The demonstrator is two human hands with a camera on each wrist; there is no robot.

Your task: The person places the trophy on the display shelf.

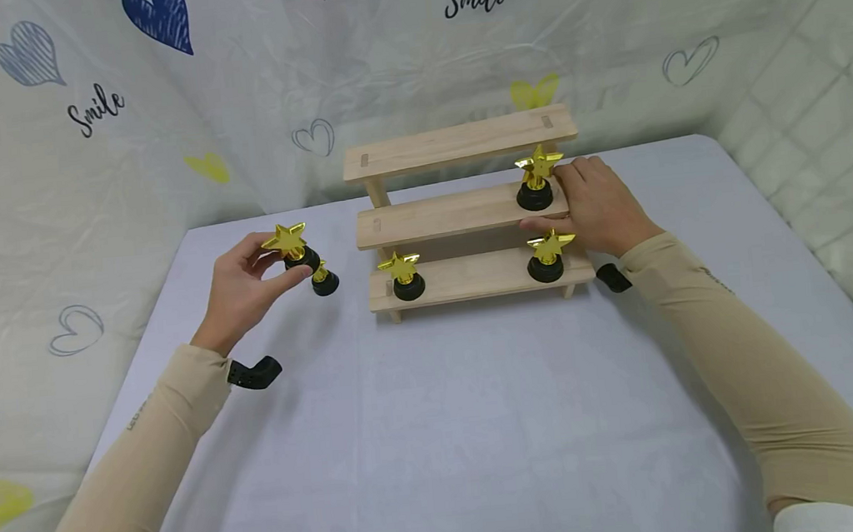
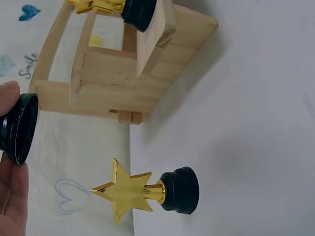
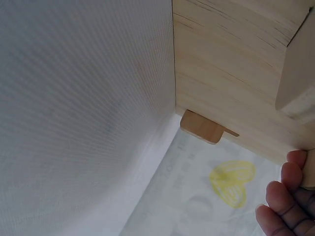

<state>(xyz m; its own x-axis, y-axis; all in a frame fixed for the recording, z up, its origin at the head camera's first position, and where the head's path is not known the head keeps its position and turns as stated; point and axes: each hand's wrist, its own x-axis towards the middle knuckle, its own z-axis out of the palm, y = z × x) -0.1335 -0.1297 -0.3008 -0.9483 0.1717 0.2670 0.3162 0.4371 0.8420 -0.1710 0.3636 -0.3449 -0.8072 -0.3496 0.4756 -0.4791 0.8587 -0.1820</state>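
My left hand (image 1: 242,285) pinches a gold star trophy (image 1: 289,242) by its black base, held above the table left of the shelf. A second star trophy (image 2: 133,191) stands upright on the table just behind it. My right hand (image 1: 596,206) grips the right end of the three-tier wooden shelf (image 1: 460,211) at its middle tier, thumb along the front and fingertips (image 3: 278,196) at the wood. One trophy (image 1: 534,182) stands at the right of the middle tier. On the bottom tier, one trophy (image 1: 407,276) stands at the left and another (image 1: 546,258) at the right.
A white cloth covers the table (image 1: 440,432). Behind it hangs a pale curtain (image 1: 410,58) printed with hearts and "Smile". Black wrist mounts (image 1: 254,373) stick out below both forearms. The shelf's top tier (image 1: 462,142) rises near the curtain.
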